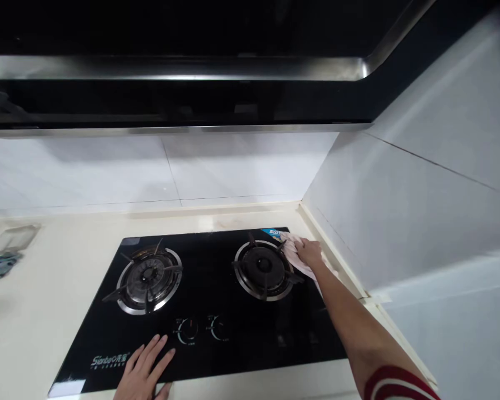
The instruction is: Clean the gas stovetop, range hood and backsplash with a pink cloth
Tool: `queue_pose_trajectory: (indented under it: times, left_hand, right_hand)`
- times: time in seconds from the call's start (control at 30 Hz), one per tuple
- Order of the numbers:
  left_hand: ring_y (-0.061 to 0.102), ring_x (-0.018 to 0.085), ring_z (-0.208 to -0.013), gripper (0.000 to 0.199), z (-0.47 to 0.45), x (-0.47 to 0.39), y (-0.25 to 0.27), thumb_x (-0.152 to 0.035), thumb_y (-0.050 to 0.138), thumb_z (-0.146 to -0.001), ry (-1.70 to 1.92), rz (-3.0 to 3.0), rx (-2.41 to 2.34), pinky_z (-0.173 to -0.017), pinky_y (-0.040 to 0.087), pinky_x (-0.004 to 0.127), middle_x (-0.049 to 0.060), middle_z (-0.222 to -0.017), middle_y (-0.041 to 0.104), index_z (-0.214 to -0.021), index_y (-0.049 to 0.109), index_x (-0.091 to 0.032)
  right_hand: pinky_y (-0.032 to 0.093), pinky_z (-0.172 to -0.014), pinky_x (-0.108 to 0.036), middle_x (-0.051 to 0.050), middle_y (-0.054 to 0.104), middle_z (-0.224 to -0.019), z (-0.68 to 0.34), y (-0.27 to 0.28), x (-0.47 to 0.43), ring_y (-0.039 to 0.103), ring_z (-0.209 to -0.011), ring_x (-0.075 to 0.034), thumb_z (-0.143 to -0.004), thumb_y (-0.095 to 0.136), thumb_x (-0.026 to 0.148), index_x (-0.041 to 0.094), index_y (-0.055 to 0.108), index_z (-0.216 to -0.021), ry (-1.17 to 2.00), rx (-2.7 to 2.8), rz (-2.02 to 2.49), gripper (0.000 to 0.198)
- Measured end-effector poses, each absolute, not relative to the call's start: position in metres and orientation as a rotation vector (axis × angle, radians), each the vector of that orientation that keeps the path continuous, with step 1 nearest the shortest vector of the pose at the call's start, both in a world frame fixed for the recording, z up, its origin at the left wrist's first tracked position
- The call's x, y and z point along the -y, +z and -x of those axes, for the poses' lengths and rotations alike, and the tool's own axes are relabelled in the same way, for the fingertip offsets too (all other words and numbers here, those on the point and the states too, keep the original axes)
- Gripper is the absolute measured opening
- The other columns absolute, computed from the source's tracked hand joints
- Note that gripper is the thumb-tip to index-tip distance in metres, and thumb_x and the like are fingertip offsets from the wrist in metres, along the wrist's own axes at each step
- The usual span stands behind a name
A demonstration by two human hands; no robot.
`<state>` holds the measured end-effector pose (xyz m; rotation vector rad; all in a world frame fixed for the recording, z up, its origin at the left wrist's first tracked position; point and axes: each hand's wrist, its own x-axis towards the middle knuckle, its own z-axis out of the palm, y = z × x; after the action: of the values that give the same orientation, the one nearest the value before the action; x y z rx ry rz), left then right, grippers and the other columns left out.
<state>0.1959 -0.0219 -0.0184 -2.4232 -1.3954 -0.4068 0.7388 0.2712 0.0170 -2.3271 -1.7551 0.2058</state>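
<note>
A pale pink cloth (291,250) lies bunched at the far right corner of the black glass gas hob (208,289), its loose part trailing along the hob's right edge toward the counter. The right hand (309,253) is closed over it, fingers curled and gripping the fabric, with the fingertips hard to make out. Just beside the cloth, a blue sticker (270,231) marks the same corner, and the right burner (263,265), with its dark cap and pan-support prongs, sits immediately to the left. The left burner (148,278) has a bright metal ring and similar prongs. Between and in front of the burners are two round control knobs (188,329) with white markings. The left hand (139,378) rests at the hob's front edge, fingers extended and slightly parted on the glass, near the white brand lettering (109,360). A red sleeve with white stripes (395,383) ends on the right arm. The hob is set in a cream countertop (45,311); at its far left lie a clear, shallow tray (13,240) and a crumpled blue-grey cloth (0,266). Pale wall tiles (233,166) rise behind, below a black range hood (175,103) with metal trim.
</note>
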Motion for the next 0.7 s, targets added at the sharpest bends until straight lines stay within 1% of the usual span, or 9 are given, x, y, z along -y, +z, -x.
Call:
queue_pose_trajectory:
  times: [0.13,0.23,0.3,0.37,0.43,0.47,0.6,0.63,0.7]
  left_hand:
    - [0.044,0.028,-0.138,0.048,-0.197,0.022,-0.018,-0.036,0.054,-0.090,-0.475,2.409,1.417,-0.113,0.033,0.047,0.008,-0.150,0.049,-0.138,0.054,-0.028]
    - [0.046,0.028,-0.137,0.051,-0.200,0.031,-0.017,-0.029,0.057,-0.090,-0.529,2.455,1.324,-0.109,0.040,0.044,0.008,-0.146,0.054,-0.140,0.052,-0.027]
    - [0.044,0.030,-0.139,0.053,-0.215,0.041,-0.019,-0.025,0.057,-0.089,-0.623,2.514,1.287,-0.108,0.042,0.046,0.011,-0.144,0.055,-0.142,0.050,-0.025]
    - [0.041,0.033,-0.141,0.058,-0.246,0.048,-0.021,-0.027,0.057,-0.089,-0.718,2.624,1.245,-0.109,0.043,0.050,0.014,-0.145,0.054,-0.145,0.046,-0.022]
    - [0.042,0.034,-0.141,0.064,-0.293,0.048,-0.020,-0.030,0.059,-0.088,-0.756,2.786,1.191,-0.109,0.044,0.050,0.015,-0.146,0.053,-0.148,0.040,-0.022]
    - [0.041,0.034,-0.142,0.068,-0.319,0.044,-0.018,-0.028,0.060,-0.087,-0.768,2.845,1.229,-0.109,0.045,0.051,0.015,-0.148,0.051,-0.150,0.036,-0.023]
    - [0.033,0.036,-0.146,0.082,-0.417,0.010,-0.013,-0.017,0.061,-0.083,-0.919,2.755,1.620,-0.108,0.047,0.056,0.017,-0.158,0.035,-0.156,0.023,-0.020]
    - [0.032,0.037,-0.146,0.083,-0.433,0.001,-0.015,-0.017,0.061,-0.083,-0.930,2.705,1.693,-0.108,0.047,0.058,0.018,-0.159,0.033,-0.156,0.022,-0.019]
    - [0.033,0.040,-0.145,0.081,-0.454,-0.016,-0.022,-0.018,0.063,-0.083,-0.911,2.621,1.769,-0.108,0.046,0.063,0.021,-0.157,0.035,-0.155,0.025,-0.016]
  right_hand:
    - [0.039,-0.103,-0.041,-0.020,0.051,-0.130,-0.732,0.015,-0.259,0.049,-0.126,-0.029,-0.099,0.025,0.043,0.017,0.045,-0.146,0.183,1.623,2.337,0.057]
    - [0.037,-0.106,-0.044,-0.017,0.044,-0.141,-0.729,0.007,-0.244,0.044,-0.132,-0.030,-0.098,0.029,0.049,0.027,0.042,-0.149,0.203,1.641,2.289,0.057]
    - [0.035,-0.108,-0.047,-0.014,0.040,-0.145,-0.728,0.003,-0.236,0.040,-0.135,-0.032,-0.095,0.036,0.054,0.033,0.040,-0.149,0.227,1.680,2.256,0.058]
    - [0.035,-0.107,-0.050,-0.014,0.038,-0.146,-0.726,0.001,-0.231,0.040,-0.135,-0.034,-0.093,0.041,0.058,0.035,0.039,-0.149,0.242,1.704,2.246,0.061]
    - [0.036,-0.104,-0.054,-0.014,0.037,-0.145,-0.723,0.004,-0.233,0.041,-0.132,-0.035,-0.092,0.042,0.061,0.036,0.038,-0.149,0.248,1.699,2.267,0.062]
    - [0.038,-0.103,-0.055,-0.014,0.036,-0.145,-0.721,0.006,-0.235,0.041,-0.131,-0.036,-0.091,0.042,0.061,0.037,0.040,-0.148,0.248,1.684,2.284,0.061]
    - [0.043,-0.096,-0.055,-0.015,0.035,-0.142,-0.714,0.018,-0.257,0.042,-0.126,-0.037,-0.093,0.041,0.054,0.035,0.046,-0.142,0.234,1.659,2.273,0.053]
    - [0.045,-0.095,-0.053,-0.015,0.036,-0.139,-0.714,0.022,-0.264,0.044,-0.124,-0.036,-0.093,0.041,0.052,0.034,0.046,-0.141,0.239,1.676,2.255,0.052]
    - [0.047,-0.092,-0.050,-0.015,0.040,-0.132,-0.717,0.027,-0.278,0.051,-0.117,-0.034,-0.093,0.041,0.050,0.031,0.046,-0.140,0.266,1.708,2.235,0.051]
